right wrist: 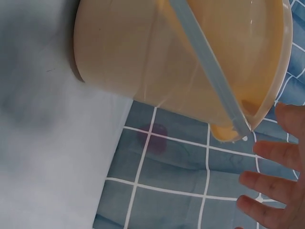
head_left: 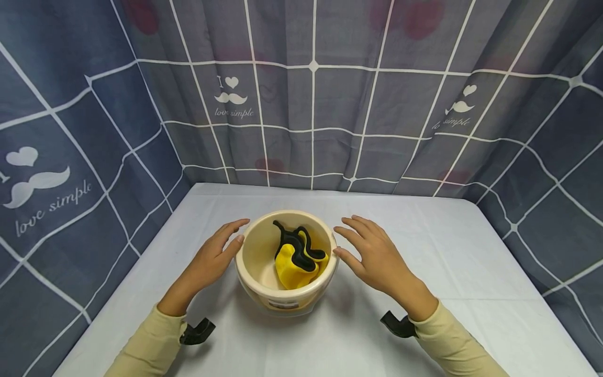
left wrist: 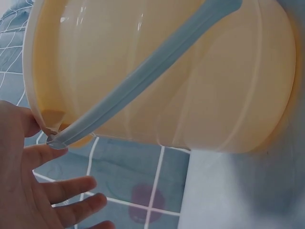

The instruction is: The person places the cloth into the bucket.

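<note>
A cream plastic bucket [head_left: 258, 256] stands upright on the table, its pale grey handle [left wrist: 143, 83] hanging down across the side. Inside it lies a crumpled yellow and black soft item [head_left: 294, 267]; its exact kind cannot be told. My left hand [head_left: 212, 259] is at the bucket's left side, thumb at the rim and fingers spread near the handle's end. On the opposite side, my right hand [head_left: 377, 256] has its fingers extended beside the rim; whether its thumb touches is unclear. Neither hand grips anything.
A white cloth covers the table [head_left: 424, 230]. Dark grey-blue curtains [head_left: 330, 104] with white grid lines surround its back and sides. Black straps [head_left: 198, 331] sit at both wrists, over beige sleeves.
</note>
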The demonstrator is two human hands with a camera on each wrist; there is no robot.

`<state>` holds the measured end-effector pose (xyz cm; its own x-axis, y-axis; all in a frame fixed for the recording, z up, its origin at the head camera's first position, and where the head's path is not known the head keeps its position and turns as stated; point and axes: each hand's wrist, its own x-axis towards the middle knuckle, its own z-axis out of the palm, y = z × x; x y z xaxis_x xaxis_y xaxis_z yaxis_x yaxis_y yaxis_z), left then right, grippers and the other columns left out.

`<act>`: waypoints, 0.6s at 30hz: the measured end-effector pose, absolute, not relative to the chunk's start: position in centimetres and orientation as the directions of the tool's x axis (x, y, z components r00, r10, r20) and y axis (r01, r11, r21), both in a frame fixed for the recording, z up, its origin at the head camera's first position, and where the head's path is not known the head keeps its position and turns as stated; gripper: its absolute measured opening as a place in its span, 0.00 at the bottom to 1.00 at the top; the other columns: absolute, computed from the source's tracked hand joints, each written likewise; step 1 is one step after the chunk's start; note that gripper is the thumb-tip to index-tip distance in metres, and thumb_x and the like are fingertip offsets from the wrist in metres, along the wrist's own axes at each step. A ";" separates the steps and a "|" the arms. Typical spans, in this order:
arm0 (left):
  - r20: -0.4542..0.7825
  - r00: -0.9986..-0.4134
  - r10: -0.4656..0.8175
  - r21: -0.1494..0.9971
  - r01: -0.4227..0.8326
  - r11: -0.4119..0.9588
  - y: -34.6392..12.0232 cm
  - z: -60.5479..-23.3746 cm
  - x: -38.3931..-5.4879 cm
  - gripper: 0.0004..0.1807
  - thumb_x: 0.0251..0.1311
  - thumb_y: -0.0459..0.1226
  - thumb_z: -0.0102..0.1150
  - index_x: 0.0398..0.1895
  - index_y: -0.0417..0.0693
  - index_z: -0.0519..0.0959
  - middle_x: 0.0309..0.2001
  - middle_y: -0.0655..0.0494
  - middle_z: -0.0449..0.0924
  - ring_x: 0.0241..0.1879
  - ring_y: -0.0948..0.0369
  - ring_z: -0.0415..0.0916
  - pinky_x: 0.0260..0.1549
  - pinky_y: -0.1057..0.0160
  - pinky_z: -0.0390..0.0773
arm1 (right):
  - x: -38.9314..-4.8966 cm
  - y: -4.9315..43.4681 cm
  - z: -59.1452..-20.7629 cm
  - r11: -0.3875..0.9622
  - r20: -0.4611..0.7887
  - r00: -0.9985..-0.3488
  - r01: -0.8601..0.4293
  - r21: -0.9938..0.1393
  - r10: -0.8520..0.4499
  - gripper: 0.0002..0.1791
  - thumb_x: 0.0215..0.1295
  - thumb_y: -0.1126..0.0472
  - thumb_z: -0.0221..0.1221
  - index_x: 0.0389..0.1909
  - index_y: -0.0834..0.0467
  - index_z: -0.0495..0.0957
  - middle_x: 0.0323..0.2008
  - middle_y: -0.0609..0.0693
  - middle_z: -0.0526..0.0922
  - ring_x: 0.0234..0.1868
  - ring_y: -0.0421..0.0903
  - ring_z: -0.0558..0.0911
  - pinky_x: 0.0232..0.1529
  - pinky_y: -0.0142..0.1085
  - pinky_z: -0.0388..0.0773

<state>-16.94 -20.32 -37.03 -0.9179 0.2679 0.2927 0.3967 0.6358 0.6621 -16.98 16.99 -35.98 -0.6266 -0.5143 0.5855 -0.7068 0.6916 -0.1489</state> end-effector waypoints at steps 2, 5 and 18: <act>0.290 -0.921 0.261 0.650 0.390 0.653 -20.3 -37.0 -17.0 0.26 0.80 0.48 0.44 0.75 0.50 0.66 0.72 0.47 0.66 0.69 0.43 0.64 0.64 0.35 0.62 | -17.0 17.1 -36.0 0.698 0.586 -0.630 -0.701 -0.146 -0.510 0.26 0.68 0.47 0.64 0.62 0.56 0.79 0.64 0.58 0.77 0.68 0.61 0.70 0.66 0.59 0.64; 0.289 -0.924 0.252 0.632 0.382 0.674 -20.3 -37.0 -17.0 0.26 0.80 0.48 0.44 0.75 0.50 0.67 0.72 0.47 0.66 0.70 0.44 0.63 0.65 0.35 0.61 | -17.1 17.2 -36.1 0.705 0.585 -0.634 -0.694 -0.144 -0.505 0.26 0.68 0.47 0.64 0.63 0.56 0.79 0.63 0.59 0.77 0.68 0.61 0.70 0.67 0.59 0.64; 0.305 -0.922 0.239 0.593 0.380 0.710 -20.9 -36.8 -16.9 0.25 0.81 0.49 0.42 0.75 0.52 0.67 0.73 0.48 0.65 0.72 0.46 0.60 0.65 0.36 0.61 | -17.3 17.7 -36.3 0.737 0.550 -0.675 -0.659 -0.151 -0.492 0.28 0.68 0.47 0.64 0.65 0.55 0.77 0.65 0.59 0.75 0.70 0.63 0.68 0.67 0.64 0.60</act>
<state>-16.93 -20.89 -36.75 -0.9219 0.2394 0.3047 0.3803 0.7095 0.5933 -17.25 17.72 -36.25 -0.6752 -0.4917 0.5498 -0.6591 0.7368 -0.1505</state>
